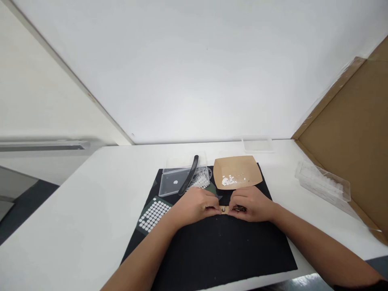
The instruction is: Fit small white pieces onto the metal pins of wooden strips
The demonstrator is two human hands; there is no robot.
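Between both hands, low over the black mat [224,250], is a small tan strip [224,209] with a tiny round metallic-looking spot in its middle. My left hand [198,205] pinches the strip's left end. The right end is pinched by my right hand [250,204], which also has a small dark brown object [239,208] tucked among its fingers; what that is cannot be made out. Just beyond the hands stands a tan paper tray [238,167] holding small white pieces. A sheet of round white stickers [154,215] lies left of my left hand.
Behind my left hand, a clear plastic case [169,182] holds white-tipped sticks, with a black curved tool [188,176] across it. A clear box [323,182] with white contents stands right, near a cardboard panel [351,133]. Another clear container [257,145] sits by the wall.
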